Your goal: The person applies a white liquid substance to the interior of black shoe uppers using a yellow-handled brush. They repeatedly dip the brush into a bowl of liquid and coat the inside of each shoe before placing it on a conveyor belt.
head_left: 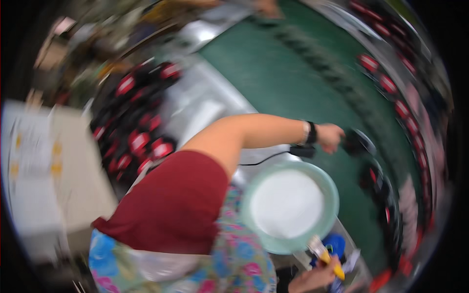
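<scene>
My left arm, in a maroon sleeve, stretches right over the green belt. My left hand (330, 137), with a black band at its wrist, is right beside a dark rounded part (359, 142). The fingers look curled but are blurred; whether they touch the part I cannot tell. Low on the right, my right hand (315, 277) is closed round the yellow handle of a paintbrush (322, 251). Its pale bristles point up at the rim of a light green basin (333, 193). White material fills much of the basin; blur hides whether it is liquid or powder.
The green conveyor belt (288, 78) carries a row of black-and-red parts (388, 84) along its far right side. Many similar parts (139, 141) are heaped at left, beside a cardboard box (80, 166). A blue round object (334, 243) sits below the basin. A black adapter (302, 151) with a cable lies above it.
</scene>
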Tool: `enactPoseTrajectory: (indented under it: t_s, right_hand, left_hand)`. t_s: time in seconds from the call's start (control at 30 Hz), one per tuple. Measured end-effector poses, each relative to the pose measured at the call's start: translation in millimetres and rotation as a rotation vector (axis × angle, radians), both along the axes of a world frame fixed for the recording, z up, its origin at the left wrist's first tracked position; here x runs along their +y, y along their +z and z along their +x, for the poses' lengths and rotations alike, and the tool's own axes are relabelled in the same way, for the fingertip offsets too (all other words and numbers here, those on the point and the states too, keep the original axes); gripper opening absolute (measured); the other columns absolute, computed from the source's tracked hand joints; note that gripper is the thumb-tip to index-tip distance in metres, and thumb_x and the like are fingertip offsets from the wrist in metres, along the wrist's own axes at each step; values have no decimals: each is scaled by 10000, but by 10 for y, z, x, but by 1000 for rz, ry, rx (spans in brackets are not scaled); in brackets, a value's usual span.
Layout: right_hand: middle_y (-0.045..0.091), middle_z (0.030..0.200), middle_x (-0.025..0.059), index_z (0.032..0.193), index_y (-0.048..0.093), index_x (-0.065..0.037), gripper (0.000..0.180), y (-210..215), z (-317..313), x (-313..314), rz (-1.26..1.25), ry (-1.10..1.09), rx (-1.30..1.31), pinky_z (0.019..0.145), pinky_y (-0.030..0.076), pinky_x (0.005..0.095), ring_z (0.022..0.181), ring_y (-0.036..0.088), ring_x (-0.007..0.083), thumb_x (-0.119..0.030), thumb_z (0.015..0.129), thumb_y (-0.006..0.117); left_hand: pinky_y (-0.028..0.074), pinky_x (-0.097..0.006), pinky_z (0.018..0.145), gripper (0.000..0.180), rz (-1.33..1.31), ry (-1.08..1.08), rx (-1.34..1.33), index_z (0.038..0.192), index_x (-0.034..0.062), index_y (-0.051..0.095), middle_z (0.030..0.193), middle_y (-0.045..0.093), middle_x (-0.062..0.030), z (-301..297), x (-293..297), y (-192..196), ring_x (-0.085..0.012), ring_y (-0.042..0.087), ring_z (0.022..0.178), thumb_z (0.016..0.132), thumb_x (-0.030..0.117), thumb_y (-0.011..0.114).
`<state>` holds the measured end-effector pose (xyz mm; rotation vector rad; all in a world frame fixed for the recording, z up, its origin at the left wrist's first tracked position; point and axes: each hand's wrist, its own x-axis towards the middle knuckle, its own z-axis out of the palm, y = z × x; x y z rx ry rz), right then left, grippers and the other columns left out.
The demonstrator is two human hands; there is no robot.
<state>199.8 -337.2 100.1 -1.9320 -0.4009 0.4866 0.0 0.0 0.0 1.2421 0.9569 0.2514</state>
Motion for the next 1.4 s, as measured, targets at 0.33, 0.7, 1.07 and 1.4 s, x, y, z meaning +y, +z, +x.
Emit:
enactPoseTrajectory:
  t_s: [0.33,0.7,1.07,1.4]
  right_hand:
    - [597,846,119,1012,573,91,326,499,-891,-32,101,287,-162,657,487,297,731,574,188,-228,961,535]
    - [604,767,85,921,583,41,274,326,-1376,106,166,513,-117,629,478,283,687,560,150,-209,986,491]
    - [593,699,69,838,622,50,376,733,-1959,-207,-3,323,-462,565,439,259,614,537,144,-277,985,510]
    - [582,689,65,818,603,45,315,714,-2014,-336,34,272,-449,518,411,242,592,529,125,-233,957,553]
  left_hand:
    - [477,-365,866,448,437,784,963,1173,37,613,1081,649,-176,-5281,-2619,1268,-261,622,993,867,364,596]
    - [286,-607,1038,786,521,1229,1691,1420,271,402,1445,391,-175,-7369,-2740,649,-418,350,1310,757,637,615]
    - [198,-618,1075,821,619,1254,1421,1466,307,302,1507,305,-143,-7738,-1467,304,-398,244,1386,791,736,484]
    - [436,-437,953,710,266,1098,1230,1309,245,499,1219,617,-152,-7620,-1484,-663,-359,567,1149,678,522,671]
